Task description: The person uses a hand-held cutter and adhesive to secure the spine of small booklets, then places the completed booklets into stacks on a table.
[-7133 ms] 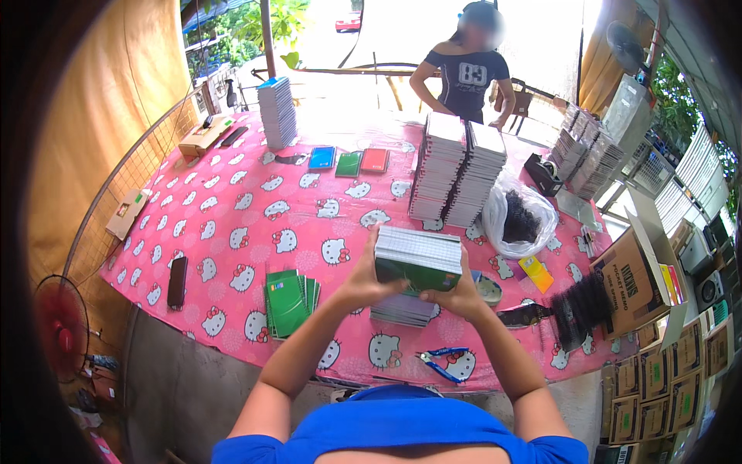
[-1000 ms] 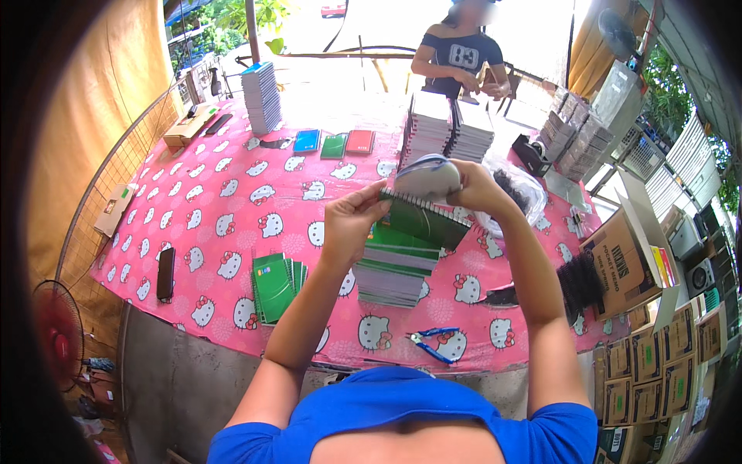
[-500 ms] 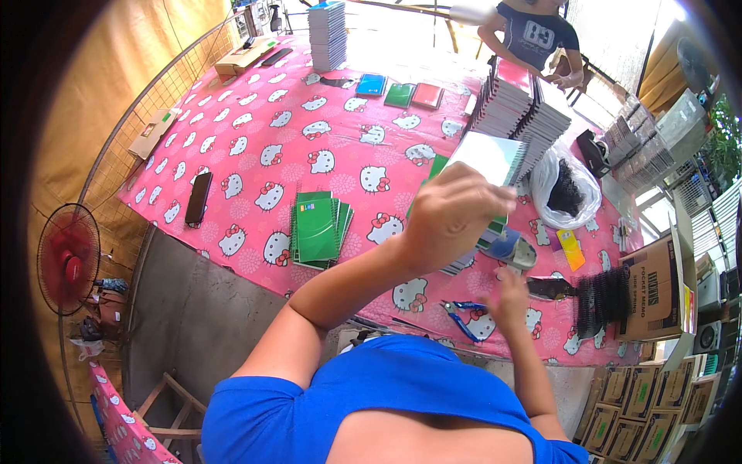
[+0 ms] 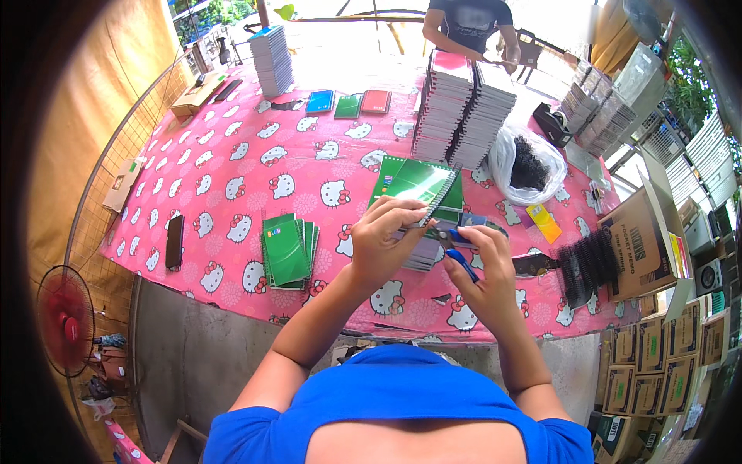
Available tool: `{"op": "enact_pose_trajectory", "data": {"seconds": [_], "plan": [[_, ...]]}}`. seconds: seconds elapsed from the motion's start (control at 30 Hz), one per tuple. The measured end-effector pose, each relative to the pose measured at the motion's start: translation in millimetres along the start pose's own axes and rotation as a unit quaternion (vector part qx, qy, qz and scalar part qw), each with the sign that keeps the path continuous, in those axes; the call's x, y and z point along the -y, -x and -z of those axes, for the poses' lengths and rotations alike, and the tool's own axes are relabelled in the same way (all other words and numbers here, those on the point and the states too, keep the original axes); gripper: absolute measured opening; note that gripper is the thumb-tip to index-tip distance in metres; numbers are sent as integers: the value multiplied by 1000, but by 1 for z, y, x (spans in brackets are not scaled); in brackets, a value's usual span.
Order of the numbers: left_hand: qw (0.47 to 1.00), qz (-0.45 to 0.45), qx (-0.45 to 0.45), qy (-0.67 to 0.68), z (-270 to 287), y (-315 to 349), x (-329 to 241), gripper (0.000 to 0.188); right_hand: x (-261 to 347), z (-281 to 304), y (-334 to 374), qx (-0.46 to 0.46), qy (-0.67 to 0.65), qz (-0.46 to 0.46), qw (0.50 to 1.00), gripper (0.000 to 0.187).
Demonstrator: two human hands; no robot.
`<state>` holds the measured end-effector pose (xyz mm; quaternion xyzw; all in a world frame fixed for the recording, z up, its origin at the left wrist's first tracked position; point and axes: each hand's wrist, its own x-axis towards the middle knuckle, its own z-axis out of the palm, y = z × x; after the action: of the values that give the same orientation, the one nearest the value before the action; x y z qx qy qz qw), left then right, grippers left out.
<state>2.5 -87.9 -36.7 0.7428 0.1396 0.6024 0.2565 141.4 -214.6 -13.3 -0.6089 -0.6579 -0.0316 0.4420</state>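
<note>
A green spiral notebook (image 4: 410,182) is tilted up in front of me over a stack of notebooks. My left hand (image 4: 386,236) is closed on its lower edge, near the black coil. In my right hand (image 4: 491,267) are pliers (image 4: 462,263) with blue handles. Their jaws point left, at the lower end of the coil beside my left fingertips; whether they touch the wire I cannot tell. To the left, a small pile of green notebooks (image 4: 286,251) lies on the pink patterned tablecloth (image 4: 232,255).
Tall notebook stacks (image 4: 444,108) stand beyond my hands, near another person (image 4: 471,27). To the right are a white bag of black coils (image 4: 533,166), a row of coils (image 4: 587,267) and a cardboard box (image 4: 645,240). A phone (image 4: 175,241) lies at the left.
My right hand has taken the pliers off the table and brought them to the notebook. My left hand has lowered, and the notebook's green cover now faces up. The whole view has shifted.
</note>
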Motion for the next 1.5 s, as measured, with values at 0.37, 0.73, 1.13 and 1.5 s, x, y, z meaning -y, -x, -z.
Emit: {"op": "enact_pose_trajectory", "data": {"seconds": [0.37, 0.73, 1.13, 1.5], "plan": [[995, -5, -102, -9, 28, 11, 1, 20, -13, -42, 8, 190, -505, -309, 783, 34], [744, 450, -218, -442, 183, 190, 94, 53, -125, -49, 131, 87, 87, -32, 992, 39], [965, 149, 199, -79, 51, -102, 54, 38, -332, 73, 139, 100, 381, -354, 848, 22], [814, 312, 486, -62, -11, -122, 93, 35, -250, 79, 7, -22, 149, -262, 953, 24]]}}
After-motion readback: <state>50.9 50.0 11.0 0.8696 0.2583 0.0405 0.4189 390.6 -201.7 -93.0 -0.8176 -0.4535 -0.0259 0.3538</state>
